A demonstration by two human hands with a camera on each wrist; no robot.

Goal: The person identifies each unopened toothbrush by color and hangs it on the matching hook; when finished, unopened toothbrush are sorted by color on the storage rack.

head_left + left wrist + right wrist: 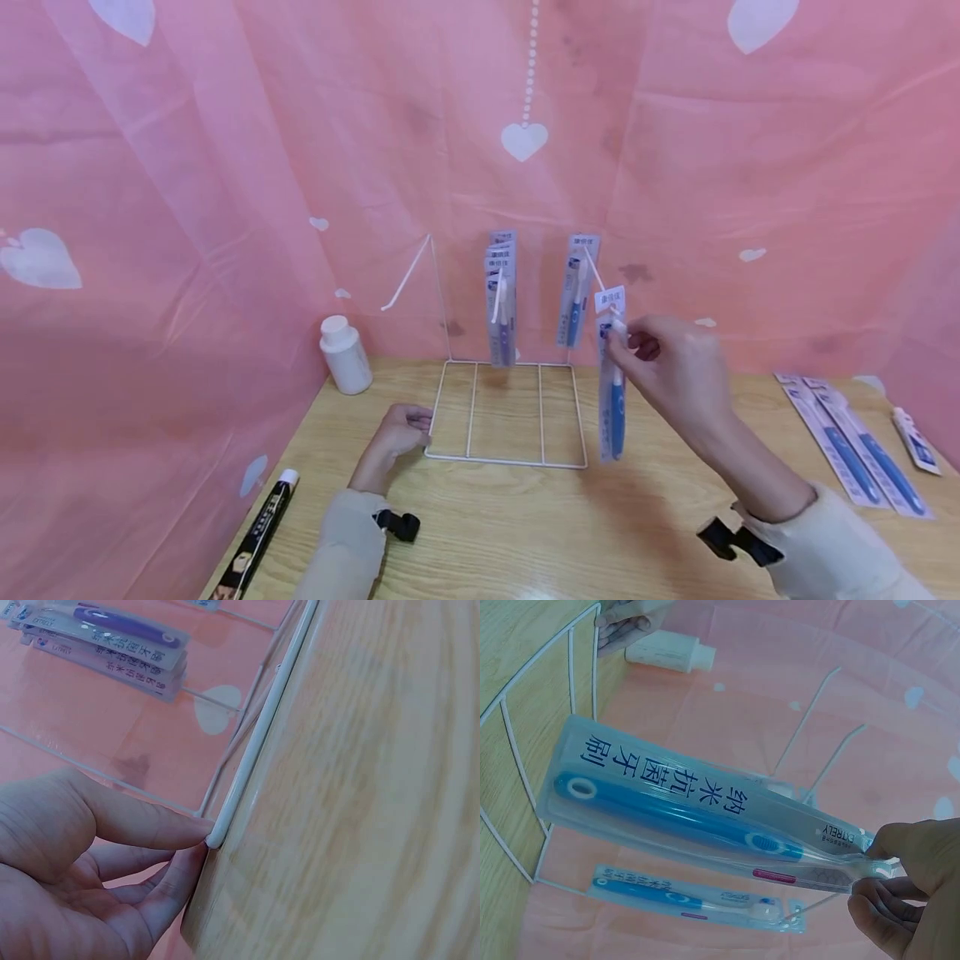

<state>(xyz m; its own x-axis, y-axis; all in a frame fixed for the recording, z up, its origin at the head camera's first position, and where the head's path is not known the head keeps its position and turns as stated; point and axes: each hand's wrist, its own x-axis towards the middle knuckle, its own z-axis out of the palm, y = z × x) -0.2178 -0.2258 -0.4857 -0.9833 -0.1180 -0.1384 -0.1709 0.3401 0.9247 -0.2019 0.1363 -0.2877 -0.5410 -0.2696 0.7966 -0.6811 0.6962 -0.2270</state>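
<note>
The right hand [678, 367] pinches a blue toothbrush pack [609, 408] near its top, with thumb and bent fingers. The long pack hangs nearly straight down, at the left of the hand, its top at the front tip of the right hook [595, 268]. I cannot tell if the tip goes all the way through it. A second pack [575, 310] hangs farther back on that hook. The right arm reaches in from the low right. The left hand [401, 429], farther from the pack, pinches the near left corner of the white rack [506, 461].
</note>
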